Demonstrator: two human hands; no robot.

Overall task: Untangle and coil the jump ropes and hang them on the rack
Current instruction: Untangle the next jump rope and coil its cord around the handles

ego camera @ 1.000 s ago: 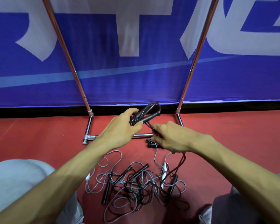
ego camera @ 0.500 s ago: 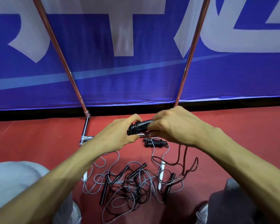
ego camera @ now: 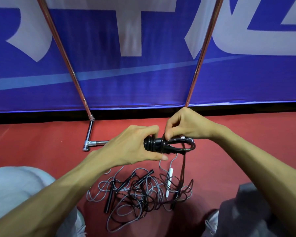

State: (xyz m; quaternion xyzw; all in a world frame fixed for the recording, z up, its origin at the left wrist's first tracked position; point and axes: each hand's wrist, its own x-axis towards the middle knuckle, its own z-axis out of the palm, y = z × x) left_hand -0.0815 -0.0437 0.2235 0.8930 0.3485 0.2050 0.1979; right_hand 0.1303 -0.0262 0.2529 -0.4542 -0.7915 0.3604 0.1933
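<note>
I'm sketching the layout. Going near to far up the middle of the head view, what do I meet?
Tangled jump ropes → coiled black rope, gripped by the left hand and pinched by the right hand → rack uprights → blue banner.

Dim, even indoor light, soft floor shadows near the bottom edge, wide-angle bending, slight overall softness.

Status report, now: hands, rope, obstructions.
Left hand grips black coiled jump rope bundle; right hand pinches its wrap. Black strand trails into tangled grey-and-black pile. Chrome rack untouched.
</note>
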